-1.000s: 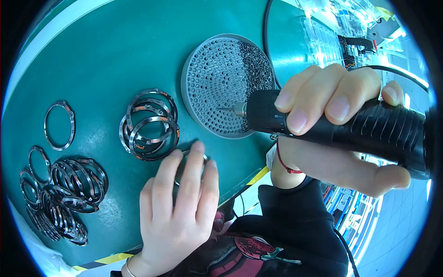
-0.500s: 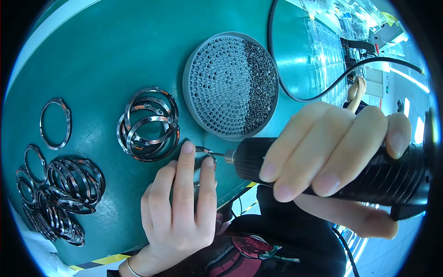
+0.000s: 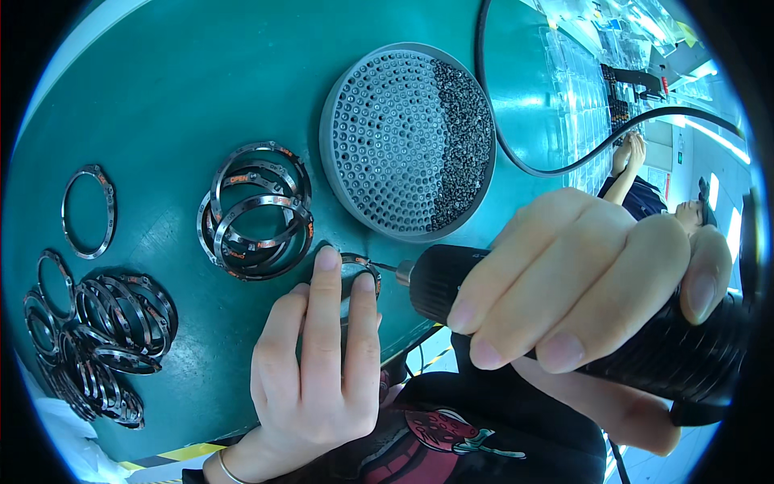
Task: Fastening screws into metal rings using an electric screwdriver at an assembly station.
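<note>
My right hand (image 3: 564, 282) is wrapped around a black electric screwdriver (image 3: 442, 282), which points left. Its thin bit reaches the edge of a metal ring (image 3: 374, 278) at the front of the table. From the other side my left hand (image 3: 318, 347) presses that ring down with extended fingertips, covering much of it. Just beyond this hand lies a loose stack of several similar dark metal rings (image 3: 266, 202) with orange markings. A round grey tray (image 3: 329, 173) stands behind the ring, with rows of small holes and a heap of tiny dark screws along its right side.
One separate ring (image 3: 110, 211) lies at the left, above a large pile of rings (image 3: 121, 323). A black cable (image 3: 528, 168) curves across the right. Clear plastic trays (image 3: 576, 97) stand at the table's far right. Beyond sits another person (image 3: 633, 181).
My right hand and the screwdriver's rear have shifted slightly lower in view, while the bit stays at the ring's edge. My left hand keeps its place. More of the other person shows.
</note>
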`<state>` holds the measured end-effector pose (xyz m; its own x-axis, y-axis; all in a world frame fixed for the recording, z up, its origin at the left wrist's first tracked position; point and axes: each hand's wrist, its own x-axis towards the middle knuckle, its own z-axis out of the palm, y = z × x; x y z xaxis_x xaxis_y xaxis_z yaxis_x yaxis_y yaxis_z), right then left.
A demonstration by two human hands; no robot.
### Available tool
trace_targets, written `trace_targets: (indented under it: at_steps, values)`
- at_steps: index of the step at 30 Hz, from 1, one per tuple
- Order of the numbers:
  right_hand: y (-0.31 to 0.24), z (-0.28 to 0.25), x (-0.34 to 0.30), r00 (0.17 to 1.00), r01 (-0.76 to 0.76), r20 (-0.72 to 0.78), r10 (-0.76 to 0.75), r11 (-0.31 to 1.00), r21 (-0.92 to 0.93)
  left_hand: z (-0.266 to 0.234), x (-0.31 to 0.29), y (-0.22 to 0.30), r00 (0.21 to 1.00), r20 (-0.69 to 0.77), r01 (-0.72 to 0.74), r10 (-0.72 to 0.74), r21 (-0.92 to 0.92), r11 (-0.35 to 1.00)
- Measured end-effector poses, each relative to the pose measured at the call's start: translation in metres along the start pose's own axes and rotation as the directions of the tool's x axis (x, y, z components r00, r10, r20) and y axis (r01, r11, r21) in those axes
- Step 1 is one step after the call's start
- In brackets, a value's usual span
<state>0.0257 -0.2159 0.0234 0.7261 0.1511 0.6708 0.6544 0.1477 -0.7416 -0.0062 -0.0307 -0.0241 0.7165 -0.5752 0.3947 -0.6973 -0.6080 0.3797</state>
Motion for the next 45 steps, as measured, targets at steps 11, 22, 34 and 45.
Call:
trace_targets:
  at_steps: [11, 22, 34, 45]
  values:
    - [-0.029, 0.004, 0.002, 0.949, -0.292, 0.061, 0.309, 0.936, -0.196, -0.005, 0.004, -0.001, 0.999, 0.028, 0.02, -0.018, -0.06, 0.998]
    - [-0.002, -0.054, 0.006, 0.992, 0.115, 0.066, -0.112, 0.992, -0.049, -0.004, 0.002, -0.003, 0.999, 0.035, 0.017, -0.014, -0.082, 0.996]
    - [-0.016, -0.037, 0.005, 0.997, -0.039, -0.065, 0.032, 0.991, -0.126, -0.004, 0.001, -0.006, 0.998, 0.048, 0.037, -0.028, -0.191, 0.981]
    - [0.004, 0.007, 0.005, 0.999, -0.023, -0.049, 0.022, 1.0, -0.019, -0.002, -0.001, -0.01, 0.997, 0.045, 0.074, -0.066, -0.222, 0.972]
